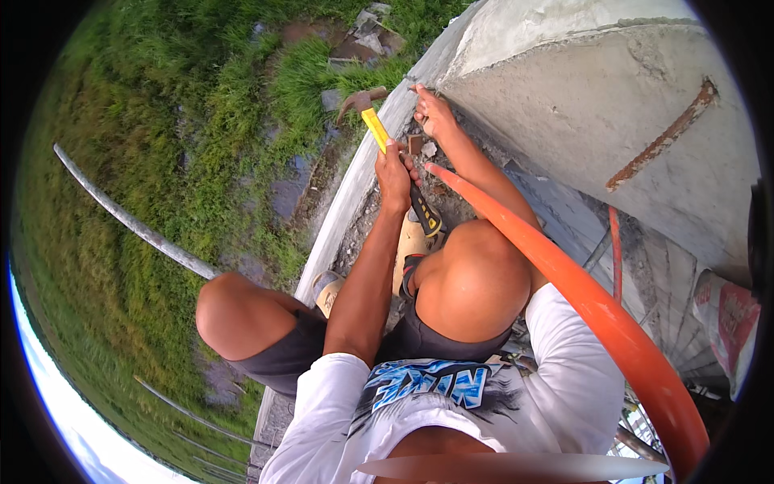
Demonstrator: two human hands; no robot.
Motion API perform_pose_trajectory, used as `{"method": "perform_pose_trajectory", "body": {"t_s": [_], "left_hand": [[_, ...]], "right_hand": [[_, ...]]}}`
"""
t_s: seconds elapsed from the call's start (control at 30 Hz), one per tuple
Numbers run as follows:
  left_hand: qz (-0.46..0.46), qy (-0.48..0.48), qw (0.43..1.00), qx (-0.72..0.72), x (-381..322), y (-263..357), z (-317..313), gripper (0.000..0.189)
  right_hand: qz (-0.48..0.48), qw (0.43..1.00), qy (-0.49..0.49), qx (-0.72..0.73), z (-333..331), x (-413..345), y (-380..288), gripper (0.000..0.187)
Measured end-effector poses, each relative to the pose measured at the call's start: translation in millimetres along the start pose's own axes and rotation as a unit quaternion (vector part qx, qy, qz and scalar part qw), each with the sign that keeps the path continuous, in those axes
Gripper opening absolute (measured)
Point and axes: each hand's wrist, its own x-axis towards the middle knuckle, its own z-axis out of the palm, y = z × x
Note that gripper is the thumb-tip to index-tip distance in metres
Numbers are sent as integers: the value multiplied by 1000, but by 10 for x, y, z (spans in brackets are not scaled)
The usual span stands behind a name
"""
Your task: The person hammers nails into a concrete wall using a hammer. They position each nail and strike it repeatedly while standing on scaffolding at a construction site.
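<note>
My left hand (396,178) grips a claw hammer (376,128) around its yellow and black handle. The hammer's rusty head points away from me, over the outer side of a concrete ledge (341,218). To the right of it, my right hand (433,113) is at the ledge, close to the corner of a concrete wall (544,103). Its thumb and forefinger pinch a small dark thin piece (412,89), too small to identify surely. Below that hand lie a brown block (415,144) and a pale stone chunk (429,149).
An orange pipe (562,266) slants across my right side, over my right arm. A rusty bar (662,139) juts from the wall. Beyond the ledge, grassy ground (199,139) lies lower, and a grey pole (133,215) extends outward. A printed sack (725,327) sits at far right.
</note>
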Motion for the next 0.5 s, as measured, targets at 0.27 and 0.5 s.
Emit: {"method": "perform_pose_trajectory", "body": {"t_s": [0.27, 0.5], "left_hand": [[90, 99, 986, -96, -16, 161, -45, 38], [-61, -60, 996, 29, -7, 228, -33, 36]], "right_hand": [[-14, 1000, 14, -19, 37, 17, 17, 22], [0, 999, 42, -19, 27, 32, 17, 22]]}}
